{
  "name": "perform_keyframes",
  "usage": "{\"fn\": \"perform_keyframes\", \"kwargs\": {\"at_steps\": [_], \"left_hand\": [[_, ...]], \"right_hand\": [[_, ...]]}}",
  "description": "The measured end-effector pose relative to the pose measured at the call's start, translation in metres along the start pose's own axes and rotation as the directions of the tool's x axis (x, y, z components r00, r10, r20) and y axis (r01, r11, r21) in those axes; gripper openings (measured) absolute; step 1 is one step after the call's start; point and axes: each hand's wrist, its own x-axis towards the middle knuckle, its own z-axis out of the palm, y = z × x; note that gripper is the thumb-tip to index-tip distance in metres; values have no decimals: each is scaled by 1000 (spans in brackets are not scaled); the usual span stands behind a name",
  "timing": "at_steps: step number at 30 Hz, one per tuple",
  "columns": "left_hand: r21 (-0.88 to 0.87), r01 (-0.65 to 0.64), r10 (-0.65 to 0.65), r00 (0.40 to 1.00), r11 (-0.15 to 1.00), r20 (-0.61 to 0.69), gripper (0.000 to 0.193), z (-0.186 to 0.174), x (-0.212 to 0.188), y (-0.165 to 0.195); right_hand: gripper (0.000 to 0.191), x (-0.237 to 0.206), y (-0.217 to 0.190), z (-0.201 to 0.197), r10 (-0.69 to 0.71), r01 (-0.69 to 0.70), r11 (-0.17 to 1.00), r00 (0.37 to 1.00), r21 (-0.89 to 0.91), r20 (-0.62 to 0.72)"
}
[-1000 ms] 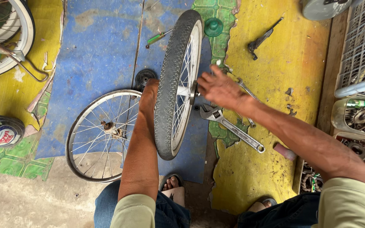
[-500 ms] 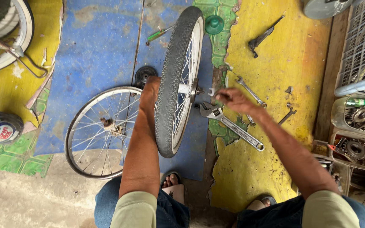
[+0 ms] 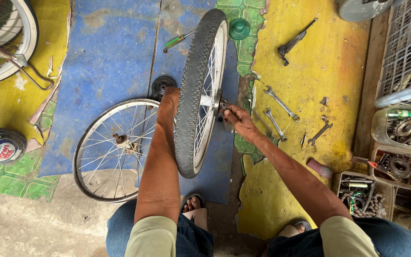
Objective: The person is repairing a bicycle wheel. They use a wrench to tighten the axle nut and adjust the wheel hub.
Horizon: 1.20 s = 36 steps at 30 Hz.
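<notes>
Upright tyred wheel (image 3: 197,95), right hand (image 3: 236,119) at its hub, left hand (image 3: 168,100) behind tyre, spanners (image 3: 278,114) nearby

bare spoked rim (image 3: 115,150) flat on floor | three spanners (image 3: 281,103) on yellow mat | green-handled screwdriver (image 3: 179,40) | white crate (image 3: 407,52) right edge

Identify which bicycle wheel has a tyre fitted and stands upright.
The treaded wheel between both hands; the bare spoked rim lies flat on the floor beside it.
</notes>
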Motion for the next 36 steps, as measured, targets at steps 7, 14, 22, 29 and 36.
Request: {"fn": "perform_keyframes", "kwargs": {"at_steps": [7,14,22,29,36], "left_hand": [[-10,-7,7,1000,1000,3,40,0,-4,3],[-11,-8,8,1000,1000,4,39,1,-10,7],[-24,-10,10,1000,1000,4,39,2,-15,10],[-38,-24,24,1000,999,5,39,3,-15,11],[-53,-27,28,1000,998,6,39,7,-17,11]], "right_hand": [[25,12,-11,-14,-5,30,933,998,-359,70],[30,25,-48,-51,-252,485,123,859,-866,446],[35,26,-58,-72,-287,587,-390,654,-709,700],[21,20,-33,-69,-99,113,744,993,-659,58],[26,28,-29,-31,429,-429,903,902,-6,50]]}}
